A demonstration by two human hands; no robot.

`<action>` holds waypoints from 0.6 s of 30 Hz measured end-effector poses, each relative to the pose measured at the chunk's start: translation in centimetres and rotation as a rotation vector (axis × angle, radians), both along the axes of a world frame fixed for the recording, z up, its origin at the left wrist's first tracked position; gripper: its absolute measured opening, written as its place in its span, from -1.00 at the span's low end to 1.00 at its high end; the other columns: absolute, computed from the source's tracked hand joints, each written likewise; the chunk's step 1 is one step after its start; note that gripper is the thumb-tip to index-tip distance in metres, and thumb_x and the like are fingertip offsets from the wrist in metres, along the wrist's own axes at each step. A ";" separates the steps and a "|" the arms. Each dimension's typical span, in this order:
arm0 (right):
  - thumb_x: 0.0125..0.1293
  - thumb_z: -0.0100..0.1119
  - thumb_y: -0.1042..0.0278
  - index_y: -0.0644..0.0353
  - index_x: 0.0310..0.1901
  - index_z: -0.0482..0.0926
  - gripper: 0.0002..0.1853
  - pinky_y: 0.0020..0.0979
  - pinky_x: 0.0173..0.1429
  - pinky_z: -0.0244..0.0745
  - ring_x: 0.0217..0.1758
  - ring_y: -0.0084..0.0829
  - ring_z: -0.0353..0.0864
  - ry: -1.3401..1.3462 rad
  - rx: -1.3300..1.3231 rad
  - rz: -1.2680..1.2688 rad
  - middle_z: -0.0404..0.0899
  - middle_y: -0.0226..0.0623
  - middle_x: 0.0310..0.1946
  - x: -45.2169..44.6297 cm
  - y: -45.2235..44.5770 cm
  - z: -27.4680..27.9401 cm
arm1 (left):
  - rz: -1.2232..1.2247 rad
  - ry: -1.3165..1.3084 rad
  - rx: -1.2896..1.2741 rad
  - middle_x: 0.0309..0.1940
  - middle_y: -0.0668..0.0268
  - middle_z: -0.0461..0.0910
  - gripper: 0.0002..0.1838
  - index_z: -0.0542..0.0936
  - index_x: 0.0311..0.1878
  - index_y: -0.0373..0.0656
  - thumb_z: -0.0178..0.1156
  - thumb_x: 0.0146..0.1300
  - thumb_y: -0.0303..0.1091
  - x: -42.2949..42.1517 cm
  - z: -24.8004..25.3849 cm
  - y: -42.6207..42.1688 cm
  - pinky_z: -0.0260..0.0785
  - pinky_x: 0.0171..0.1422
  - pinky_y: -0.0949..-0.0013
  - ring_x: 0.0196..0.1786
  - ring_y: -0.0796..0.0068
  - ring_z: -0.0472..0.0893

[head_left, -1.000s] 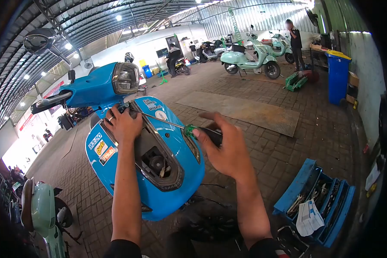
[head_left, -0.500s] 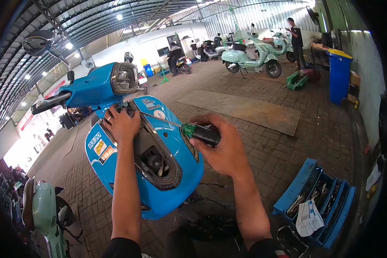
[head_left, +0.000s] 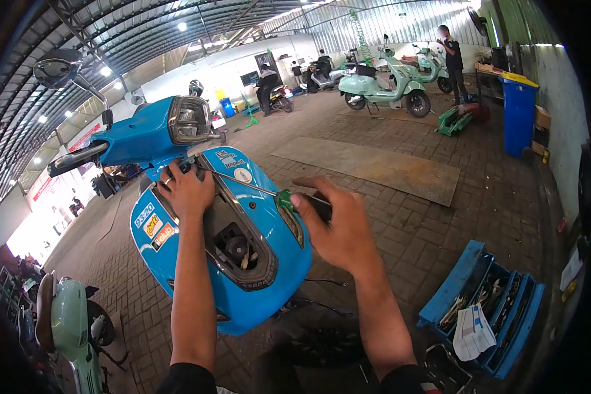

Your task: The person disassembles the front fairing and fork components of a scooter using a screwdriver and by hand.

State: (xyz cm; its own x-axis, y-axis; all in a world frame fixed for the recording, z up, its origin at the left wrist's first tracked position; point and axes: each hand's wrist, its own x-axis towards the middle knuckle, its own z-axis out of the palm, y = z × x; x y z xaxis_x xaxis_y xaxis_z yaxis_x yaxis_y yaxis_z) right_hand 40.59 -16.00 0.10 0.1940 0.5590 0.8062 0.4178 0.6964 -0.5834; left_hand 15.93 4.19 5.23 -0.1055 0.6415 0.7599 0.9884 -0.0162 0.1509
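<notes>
A blue scooter front (head_left: 269, 230) with stickers stands before me, the centre of its panel open over a dark recess (head_left: 236, 246). My right hand (head_left: 331, 220) has its fingers around the black and green handle of a long screwdriver (head_left: 285, 199). The shaft runs up and left across the panel to the top of the opening, where its tip is hidden near my left hand. My left hand (head_left: 187, 189), with a ring on one finger, is at the top of that opening below the headlight (head_left: 191, 120); its fingers are bent around a small dark part I cannot make out.
An open blue toolbox (head_left: 453, 282) with tools and a paper lies at the lower right. A metal plate (head_left: 374, 171) lies on the brick floor. Mint scooters (head_left: 381, 88) and a person (head_left: 452, 62) stand behind, near a blue bin (head_left: 519, 118). Another mint scooter (head_left: 69, 322) is lower left.
The fingers of my right hand have shifted around the screwdriver handle, closing over it and then loosening again. My left hand has stayed nearly in place.
</notes>
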 end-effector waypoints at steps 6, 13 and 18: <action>0.39 0.37 0.34 0.27 0.14 0.66 -0.66 -0.05 -0.01 0.62 -0.12 0.08 0.77 -0.073 0.129 -0.041 0.72 0.08 -0.19 -0.5 0.3 0.1 | -0.001 -0.013 -0.006 0.56 0.17 0.26 -0.50 0.76 0.26 0.04 0.18 0.37 0.03 0.0 0.2 -0.3 -0.32 0.73 -0.30 0.69 -0.01 0.01; 0.36 0.39 0.41 0.25 -0.02 0.76 -0.79 -0.15 -0.15 0.58 -0.27 -0.07 0.73 -0.113 0.075 0.028 0.69 -0.05 -0.29 0.0 0.1 0.3 | -0.010 -0.033 0.040 0.53 0.18 0.27 -0.57 0.77 0.22 0.00 0.11 0.44 -0.12 -0.1 0.0 0.1 -0.26 0.72 -0.29 0.66 -0.02 0.06; 0.32 0.42 0.45 0.24 -0.05 0.77 -0.81 -0.16 -0.17 0.57 -0.27 -0.08 0.74 -0.092 0.105 0.029 0.69 -0.07 -0.29 0.1 0.7 -0.2 | 0.007 -0.030 0.053 0.54 0.20 0.27 -0.59 0.77 0.22 0.02 0.13 0.45 -0.11 -0.2 -0.2 0.3 -0.24 0.72 -0.26 0.66 0.03 0.08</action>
State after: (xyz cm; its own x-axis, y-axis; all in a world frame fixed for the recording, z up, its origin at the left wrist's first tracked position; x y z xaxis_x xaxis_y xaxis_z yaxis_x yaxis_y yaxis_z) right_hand 40.68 -15.29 -0.06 0.1017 0.4748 0.8742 0.4449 0.7643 -0.4668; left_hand 15.69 4.45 5.08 -0.1332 0.5992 0.7894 0.9836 -0.0178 0.1795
